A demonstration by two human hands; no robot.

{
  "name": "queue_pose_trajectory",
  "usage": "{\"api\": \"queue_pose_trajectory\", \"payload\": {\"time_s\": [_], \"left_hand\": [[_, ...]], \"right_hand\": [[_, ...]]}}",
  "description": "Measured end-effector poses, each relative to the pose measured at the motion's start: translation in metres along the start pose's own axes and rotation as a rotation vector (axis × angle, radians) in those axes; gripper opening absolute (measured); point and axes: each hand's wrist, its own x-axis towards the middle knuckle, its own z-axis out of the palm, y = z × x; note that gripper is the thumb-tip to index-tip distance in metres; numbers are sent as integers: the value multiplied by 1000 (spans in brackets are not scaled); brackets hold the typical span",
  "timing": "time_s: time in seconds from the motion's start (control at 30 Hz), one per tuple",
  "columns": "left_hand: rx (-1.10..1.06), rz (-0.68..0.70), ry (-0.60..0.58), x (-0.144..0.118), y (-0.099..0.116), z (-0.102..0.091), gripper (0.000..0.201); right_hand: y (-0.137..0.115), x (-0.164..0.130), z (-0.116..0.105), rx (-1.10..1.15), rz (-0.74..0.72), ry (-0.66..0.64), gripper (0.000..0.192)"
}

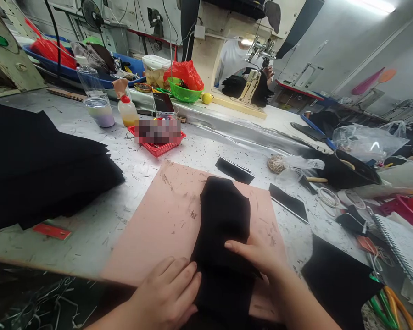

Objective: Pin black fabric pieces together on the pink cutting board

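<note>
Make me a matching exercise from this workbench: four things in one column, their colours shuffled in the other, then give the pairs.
Things:
1. Fabric piece under both hands
2. Cutting mat beneath it
3. Bowl at the back of the table
4. Small basket tray behind the mat

Colours:
A. Green
B. Red
C. Black
D. Pink

Pairs: 1-C, 2-D, 3-A, 4-B.

The left hand and right hand both press flat on the black fabric piece.
</note>
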Motion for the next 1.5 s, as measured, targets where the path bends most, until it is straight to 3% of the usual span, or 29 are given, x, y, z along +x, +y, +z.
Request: {"api": "queue_pose_trajectory", "payload": {"time_s": [0.23, 0.43, 0.63, 1.13, 1.33, 1.5], "left_hand": [[-8, -3, 2, 0, 0, -3, 25], [-15, -12, -7, -1, 0, -1, 26], [-26, -11, -36, -2, -1, -1, 27], [-22, -22, -28, -6, 0, 1, 28], [-2, 31, -166, -2, -3, -1, 35], [58, 8, -243, 3, 1, -4, 36]], "right_hand": [[2, 5, -20, -224, -24, 71, 32], [3, 5, -24, -167, -118, 149, 42], [1, 5, -10, -106, 10, 41, 38], [7, 8, -9, -132, -3, -10, 30], [4, 7, -9, -156, -17, 3, 27], [4, 2, -18, -182, -69, -41, 42]]}}
